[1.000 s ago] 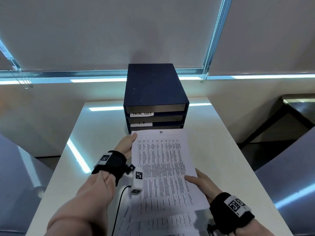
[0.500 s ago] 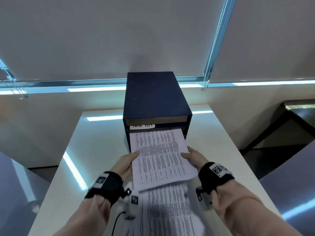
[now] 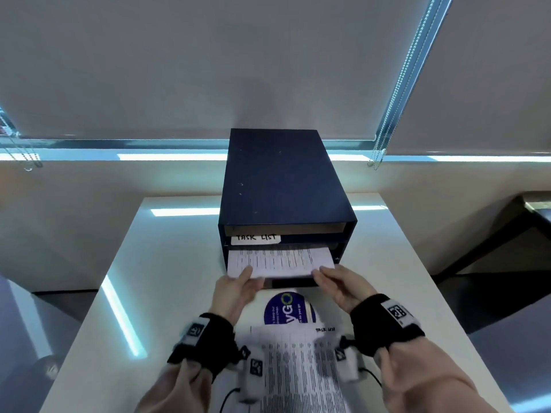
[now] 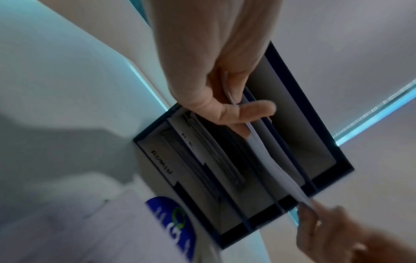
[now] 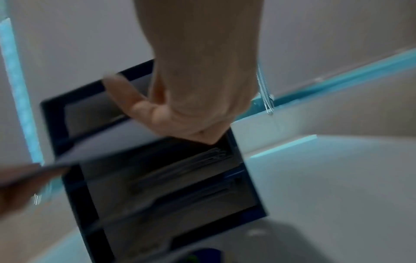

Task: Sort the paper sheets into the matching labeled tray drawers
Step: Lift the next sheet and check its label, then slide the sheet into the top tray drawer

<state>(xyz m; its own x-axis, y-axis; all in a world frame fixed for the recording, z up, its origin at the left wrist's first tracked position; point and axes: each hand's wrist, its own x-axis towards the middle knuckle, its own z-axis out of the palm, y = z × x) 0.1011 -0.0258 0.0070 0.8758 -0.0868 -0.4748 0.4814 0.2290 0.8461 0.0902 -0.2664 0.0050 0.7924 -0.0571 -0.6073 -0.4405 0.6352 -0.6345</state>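
A dark blue drawer unit [image 3: 283, 180] stands at the back of the white table [image 3: 167, 278]. A printed paper sheet [image 3: 280, 259] is partly inside the slot just below the white TASK LIST label [image 3: 255, 238]. My left hand [image 3: 249, 274] pinches the sheet's near left corner and my right hand [image 3: 320, 271] pinches its near right corner. The left wrist view has the thumb [image 4: 247, 110] on the sheet [image 4: 276, 170], an ADMIN label [image 4: 162, 163] on a lower tray and papers in the tray between. The right wrist view is blurred; the sheet [image 5: 117, 140] lies under my right hand [image 5: 191, 106].
More printed sheets [image 3: 298, 371] lie stacked on the table between my wrists, over a sheet with a blue round logo [image 3: 287, 308]. Window blinds with bead chains [image 3: 396, 99] hang behind the unit. A dark bench [image 3: 530, 210] stands beyond the table's right edge.
Both hands have moved forward and slid the sheet from above the stack into the slot under the TASK LIST label. The logo sheet on the table is uncovered now.
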